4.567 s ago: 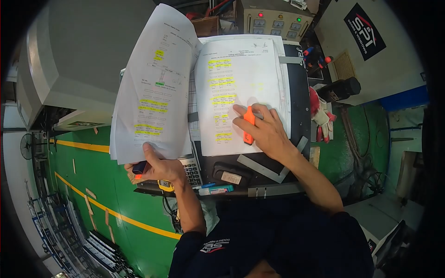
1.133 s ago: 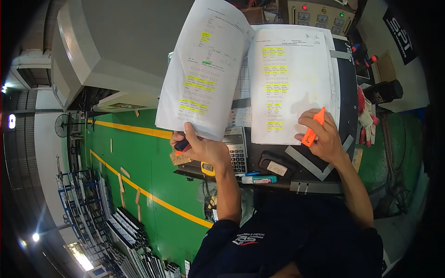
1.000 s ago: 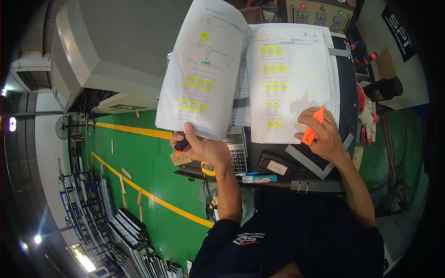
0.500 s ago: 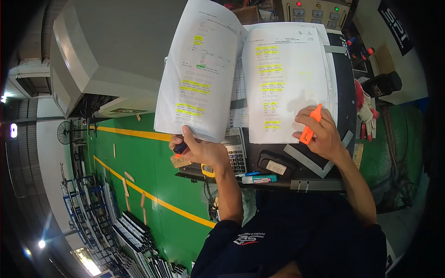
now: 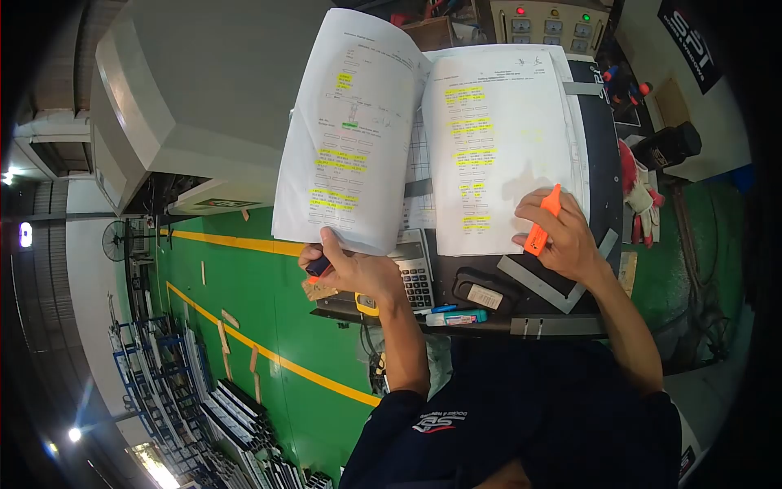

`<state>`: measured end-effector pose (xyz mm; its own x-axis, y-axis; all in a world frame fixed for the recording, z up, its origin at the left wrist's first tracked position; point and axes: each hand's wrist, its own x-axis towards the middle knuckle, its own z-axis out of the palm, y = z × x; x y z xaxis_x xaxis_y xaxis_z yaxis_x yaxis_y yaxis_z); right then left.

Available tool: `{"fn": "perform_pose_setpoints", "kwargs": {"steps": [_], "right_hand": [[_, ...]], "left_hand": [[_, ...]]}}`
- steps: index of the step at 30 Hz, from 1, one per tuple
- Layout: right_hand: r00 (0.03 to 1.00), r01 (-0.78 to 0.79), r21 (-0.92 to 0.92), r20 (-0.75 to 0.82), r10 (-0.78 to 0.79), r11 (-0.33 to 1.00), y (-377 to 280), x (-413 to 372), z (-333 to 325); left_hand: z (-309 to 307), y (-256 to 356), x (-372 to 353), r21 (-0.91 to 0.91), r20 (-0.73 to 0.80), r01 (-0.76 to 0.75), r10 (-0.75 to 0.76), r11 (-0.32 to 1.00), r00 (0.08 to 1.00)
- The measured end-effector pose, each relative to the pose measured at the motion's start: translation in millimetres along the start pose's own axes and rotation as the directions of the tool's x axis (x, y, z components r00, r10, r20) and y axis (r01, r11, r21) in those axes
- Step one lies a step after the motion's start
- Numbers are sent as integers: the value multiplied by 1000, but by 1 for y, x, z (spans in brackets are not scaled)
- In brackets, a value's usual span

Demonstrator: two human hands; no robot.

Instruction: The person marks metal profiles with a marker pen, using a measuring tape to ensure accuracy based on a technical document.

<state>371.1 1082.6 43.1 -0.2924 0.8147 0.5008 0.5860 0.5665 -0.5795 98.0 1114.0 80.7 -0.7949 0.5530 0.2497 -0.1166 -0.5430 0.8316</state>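
My left hand (image 5: 358,270) pinches the lower edge of some turned-up printed sheets (image 5: 346,155), thumb on the front. A small dark piece with an orange end (image 5: 318,266) is also in its fingers. On the right lies the rest of the stack, a printed page (image 5: 505,130) with rows marked in yellow, under a metal clip (image 5: 585,88). My right hand (image 5: 566,236) rests on that page's lower right, closed round an orange highlighter (image 5: 544,220) pointing away from me. Both pages carry yellow marks, and the left one also has a green mark.
Along the near edge of the dark desk lie a calculator (image 5: 415,273), a black case (image 5: 485,289), a teal marker (image 5: 456,318), a yellow tape measure (image 5: 366,305) and a metal square (image 5: 542,283). Gloves (image 5: 643,200) and a black container (image 5: 668,147) sit right. A control panel (image 5: 550,28) stands behind.
The view has shifted slightly, and the held-up sheets sit a little lower in it. Both hands keep their holds, with the highlighter still over the right page.
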Motion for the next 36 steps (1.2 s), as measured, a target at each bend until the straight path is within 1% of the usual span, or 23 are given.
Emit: {"fn": "perform_pose_setpoints", "kwargs": {"steps": [9, 13, 15, 16, 17, 18, 19, 20, 21, 22, 23, 24, 25, 27, 28, 31, 32, 35, 36], "right_hand": [[1000, -3, -5, -4, 3, 1000, 2, -3, 0], [1000, 9, -4, -15, -10, 1000, 3, -4, 2], [997, 46, 11, -63, -46, 999, 3, -2, 2], [994, 65, 12, -84, -63, 998, 3, -2, 1], [987, 53, 34, -152, -48, 998, 3, -4, 0], [976, 44, 53, -217, -31, 998, 4, -7, 0], [960, 36, 70, -278, -15, 997, 4, -10, -2], [945, 1, 81, -327, 26, 997, 3, -13, -7], [943, -41, 70, -328, 62, 997, 0, -16, -14], [940, -82, 59, -329, 97, 995, -4, -21, -23], [935, -122, 49, -328, 131, 991, -10, -25, -31], [927, -196, -26, -330, 177, 980, -21, -26, -39], [912, -313, -69, -300, 280, 947, -25, -35, -44], [839, -524, -161, -265, 475, 836, -30, -54, -51], [860, -473, -218, -325, 393, 854, -24, -64, -49], [734, -667, -206, -346, 584, 716, -32, -79, -54], [701, -707, -204, -325, 634, 677, -30, -84, -54], [620, -780, -131, -301, 725, 613, -36, -76, -57], [627, -772, -122, -308, 716, 623, -37, -74, -57]], "left_hand": [[-1, 0, 1, -24, -21, 12, -12, 1000, 1000], [1, -1, 0, -33, -5, -23, 23, 999, 1000], [7, 1, -7, -21, 3, -42, 42, 999, 999], [6, -2, -12, 9, 115, -109, 108, 994, 988], [3, -6, -18, 27, 225, -176, 166, 984, 960], [1, -8, -25, 36, 331, -242, 217, 970, 918], [-1, -7, -33, 94, 508, -291, 206, 952, 836], [-3, -5, -40, 137, 664, -348, 175, 928, 727], [5, -1, -46, 123, 784, -421, 172, 899, 597], [13, 3, -52, 85, 879, -485, 164, 870, 447], [14, 2, -51, 81, 968, -400, 24, 913, 251], [17, -2, -53, 90, 993, -407, -50, 909, 109], [19, -7, -56, 96, 992, -417, -123, 904, -38], [23, -12, -66, 37, 984, -502, -120, 864, -134], [25, -14, -71, 3, 976, -544, -122, 839, -182], [25, -11, -72, 63, 958, -528, -199, 847, -205], [24, -12, -72, 68, 959, -536, -203, 841, -198], [22, -13, -72, 61, 958, -551, -205, 832, -203], [22, -13, -72, 50, 957, -550, -198, 833, -213]]}}
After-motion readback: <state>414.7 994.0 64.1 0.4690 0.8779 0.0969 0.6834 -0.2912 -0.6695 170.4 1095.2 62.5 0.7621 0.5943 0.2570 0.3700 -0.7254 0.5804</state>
